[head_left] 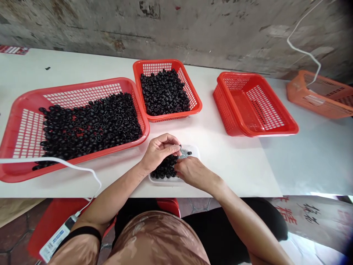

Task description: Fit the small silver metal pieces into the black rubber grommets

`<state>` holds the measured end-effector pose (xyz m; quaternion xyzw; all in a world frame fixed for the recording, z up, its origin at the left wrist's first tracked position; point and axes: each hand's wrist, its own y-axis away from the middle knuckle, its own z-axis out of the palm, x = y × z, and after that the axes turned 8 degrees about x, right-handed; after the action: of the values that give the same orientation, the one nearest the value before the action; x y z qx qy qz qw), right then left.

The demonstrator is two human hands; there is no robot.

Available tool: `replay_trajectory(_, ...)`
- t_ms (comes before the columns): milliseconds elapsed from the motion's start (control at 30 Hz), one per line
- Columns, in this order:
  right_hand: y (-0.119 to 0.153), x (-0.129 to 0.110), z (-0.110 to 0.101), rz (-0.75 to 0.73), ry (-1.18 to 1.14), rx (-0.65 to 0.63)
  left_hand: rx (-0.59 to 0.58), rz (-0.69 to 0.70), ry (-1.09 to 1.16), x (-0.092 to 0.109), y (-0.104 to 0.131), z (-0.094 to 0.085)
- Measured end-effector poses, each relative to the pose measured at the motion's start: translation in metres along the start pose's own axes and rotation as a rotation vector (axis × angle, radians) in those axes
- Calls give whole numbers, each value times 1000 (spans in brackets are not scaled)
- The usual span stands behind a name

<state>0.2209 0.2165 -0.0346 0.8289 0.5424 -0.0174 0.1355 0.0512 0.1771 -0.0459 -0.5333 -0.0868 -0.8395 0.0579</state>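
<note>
A shallow clear plastic tray (pixel 196 151) lies near the table's front edge. Small black round parts (pixel 163 172) with holes fill its left side, and tiny silvery pieces (pixel 183 154) are at its far right, where a single black part (pixel 189 153) rests. My left hand (pixel 161 150) is above the tray, thumb and forefinger pinching a small black part at the fingertips. Lower in the tray, my right hand (pixel 193 172) has its fingers drawn together beside the black parts; what they hold, if anything, is hidden.
A large red basket (pixel 82 84) and a smaller red basket (pixel 197 105) hold many black parts. To the right stand stacked red baskets (pixel 259 132) and an orange basket (pixel 317 105). A white cable (pixel 68 164) crosses at left. A wall (pixel 193 33) backs the table.
</note>
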Motion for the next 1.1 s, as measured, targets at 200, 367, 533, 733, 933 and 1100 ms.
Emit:
replay_trajectory(200, 18, 14, -23, 86, -93, 315, -10, -46, -40, 4, 0, 1)
replay_trajectory(367, 26, 18, -37, 45, -53, 603, -26, -112, -74, 2, -1, 0)
replay_trajectory(533, 20, 14, -40, 40, 99, 662, -66, -149, -119, 0, 0, -1)
replay_trajectory(733, 18, 11, -41, 24, 78, 679, -36, -141, -128, -1, 1, 0)
replay_trajectory(933, 17, 12, -37, 24, -118, 741, -25, -194, -90, 3, 1, 1)
replay_trajectory(1100, 17, 14, -32, 24, -331, 772, -57, -219, -61, 5, 1, -1)
